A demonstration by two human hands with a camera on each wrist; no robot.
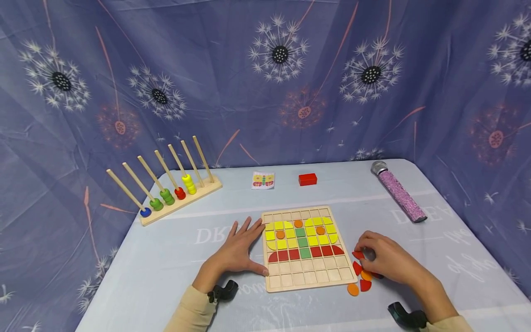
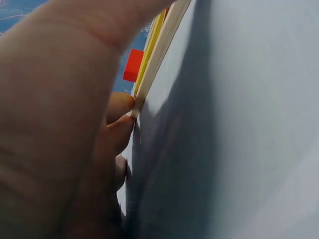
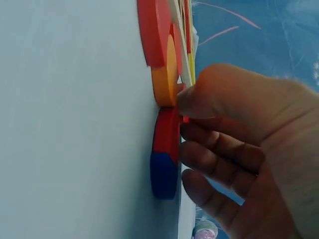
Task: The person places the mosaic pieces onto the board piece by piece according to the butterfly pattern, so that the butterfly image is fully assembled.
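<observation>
A wooden grid board (image 1: 298, 279) lies flat, its upper rows holding yellow, orange, green and red pieces in a butterfly-like pattern. My left hand (image 1: 236, 251) rests spread beside it, with fingertips and thumb touching its left edge. To the right of the board, my right hand (image 1: 387, 258) pinches a red piece (image 1: 357, 254) between thumb and fingers, partly hidden by them. Under and beside that hand lie loose pieces, among them an orange disc (image 1: 353, 289) and a red quarter-round piece (image 1: 365, 285). The right wrist view also has a blue piece (image 3: 163, 174) beneath the fingers.
Behind the board lie a picture card (image 1: 263, 180) and a red block (image 1: 308, 179). A peg stand (image 1: 182, 203) with coloured beads occupies the back left. At the back right is a pink glittery microphone (image 1: 400, 193). A patterned curtain (image 1: 232, 92) hangs behind the table.
</observation>
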